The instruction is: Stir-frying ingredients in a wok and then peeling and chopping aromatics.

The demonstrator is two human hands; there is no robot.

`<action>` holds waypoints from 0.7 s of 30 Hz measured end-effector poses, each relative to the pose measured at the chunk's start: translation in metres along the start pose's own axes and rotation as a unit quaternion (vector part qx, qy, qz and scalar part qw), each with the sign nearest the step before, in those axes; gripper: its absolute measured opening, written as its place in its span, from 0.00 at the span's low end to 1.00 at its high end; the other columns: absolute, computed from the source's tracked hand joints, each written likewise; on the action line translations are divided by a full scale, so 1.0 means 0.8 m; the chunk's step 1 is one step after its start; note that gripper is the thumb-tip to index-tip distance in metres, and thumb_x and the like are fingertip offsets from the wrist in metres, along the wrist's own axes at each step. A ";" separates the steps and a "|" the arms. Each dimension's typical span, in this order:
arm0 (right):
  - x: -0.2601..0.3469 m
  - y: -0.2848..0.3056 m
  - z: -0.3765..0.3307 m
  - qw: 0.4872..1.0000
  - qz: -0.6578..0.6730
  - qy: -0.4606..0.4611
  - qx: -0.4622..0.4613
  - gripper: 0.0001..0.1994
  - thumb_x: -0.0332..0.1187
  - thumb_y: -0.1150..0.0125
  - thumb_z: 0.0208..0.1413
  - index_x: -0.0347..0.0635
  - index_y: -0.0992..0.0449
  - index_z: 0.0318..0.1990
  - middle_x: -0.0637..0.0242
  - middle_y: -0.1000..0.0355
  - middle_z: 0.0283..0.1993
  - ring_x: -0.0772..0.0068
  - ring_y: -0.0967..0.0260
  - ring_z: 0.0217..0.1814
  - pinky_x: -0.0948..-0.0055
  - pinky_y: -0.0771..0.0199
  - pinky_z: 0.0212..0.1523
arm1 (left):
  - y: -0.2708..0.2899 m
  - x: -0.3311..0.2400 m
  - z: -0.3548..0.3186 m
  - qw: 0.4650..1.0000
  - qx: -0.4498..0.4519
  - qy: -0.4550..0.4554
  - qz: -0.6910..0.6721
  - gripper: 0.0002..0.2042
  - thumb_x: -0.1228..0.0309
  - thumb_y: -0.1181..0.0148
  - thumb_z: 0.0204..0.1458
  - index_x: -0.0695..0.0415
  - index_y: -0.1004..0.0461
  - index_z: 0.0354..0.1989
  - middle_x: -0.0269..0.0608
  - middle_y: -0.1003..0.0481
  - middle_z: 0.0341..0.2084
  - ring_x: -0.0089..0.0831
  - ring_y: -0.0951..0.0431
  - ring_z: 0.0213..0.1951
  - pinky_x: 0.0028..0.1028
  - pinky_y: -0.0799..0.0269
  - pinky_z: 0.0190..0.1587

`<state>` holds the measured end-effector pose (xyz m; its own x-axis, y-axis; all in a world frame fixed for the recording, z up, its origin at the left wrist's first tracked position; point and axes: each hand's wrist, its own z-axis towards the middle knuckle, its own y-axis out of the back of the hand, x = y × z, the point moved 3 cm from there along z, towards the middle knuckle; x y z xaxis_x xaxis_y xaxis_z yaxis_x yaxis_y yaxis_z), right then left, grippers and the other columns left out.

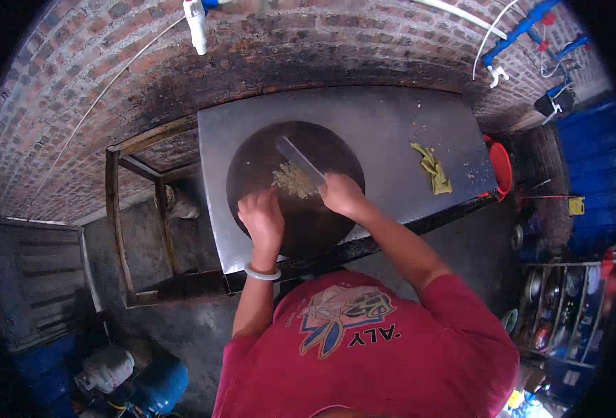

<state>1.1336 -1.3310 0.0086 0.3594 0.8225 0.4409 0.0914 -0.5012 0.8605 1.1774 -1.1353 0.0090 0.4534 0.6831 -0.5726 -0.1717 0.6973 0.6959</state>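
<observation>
A dark round chopping board (252, 157) lies on the metal-topped table. On its middle sits a small heap of pale, finely chopped food (293, 180); its kind I cannot make out. My right hand (343, 195) is closed round the handle of a kitchen knife (299, 158). The blade points up and to the left, along the heap's far right side. My left hand (260, 217), with a pale bangle (263, 274) on the wrist, is at the board's left part, just left of and nearer than the heap. Its fingers are curled, and what is under them, if anything, is hidden.
A crumpled yellow-green cloth (431, 169) lies on the table (391, 125) to the right, with small scraps around it. A red bucket (499, 167) stands past the right end. To the left is a wooden frame (116, 223). A brick wall (252, 56) rises behind.
</observation>
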 end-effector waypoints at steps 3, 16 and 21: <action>-0.006 0.004 -0.004 0.998 0.026 -0.036 -0.041 0.11 0.33 0.51 0.51 0.34 0.28 0.35 0.43 0.29 0.34 0.40 0.31 0.41 0.49 0.32 0.44 | 0.004 -0.002 -0.002 1.000 -0.002 -0.004 -0.028 0.06 0.72 0.41 0.46 0.51 0.23 0.34 0.40 0.25 0.32 0.42 0.29 0.37 0.40 0.36 0.39; -0.033 -0.004 0.005 0.995 0.013 0.002 -0.098 0.10 0.33 0.47 0.50 0.32 0.28 0.31 0.45 0.28 0.29 0.42 0.29 0.35 0.52 0.29 0.39 | 0.001 -0.006 -0.006 0.998 0.005 0.010 -0.055 0.06 0.74 0.37 0.43 0.55 0.22 0.32 0.41 0.24 0.28 0.42 0.28 0.37 0.37 0.35 0.42; -0.030 -0.005 0.001 0.996 0.010 0.018 -0.091 0.10 0.33 0.47 0.49 0.32 0.28 0.32 0.46 0.28 0.29 0.42 0.29 0.36 0.51 0.29 0.40 | -0.001 -0.006 -0.007 0.998 0.007 -0.003 -0.056 0.06 0.75 0.38 0.43 0.56 0.23 0.31 0.42 0.24 0.29 0.43 0.28 0.37 0.38 0.34 0.42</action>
<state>1.1254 -1.3489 -0.0060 0.3261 0.8230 0.4650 -0.0862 -0.4640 0.8816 1.1705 -1.1382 0.0086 0.4737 0.6004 -0.6443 -0.1070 0.7654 0.6346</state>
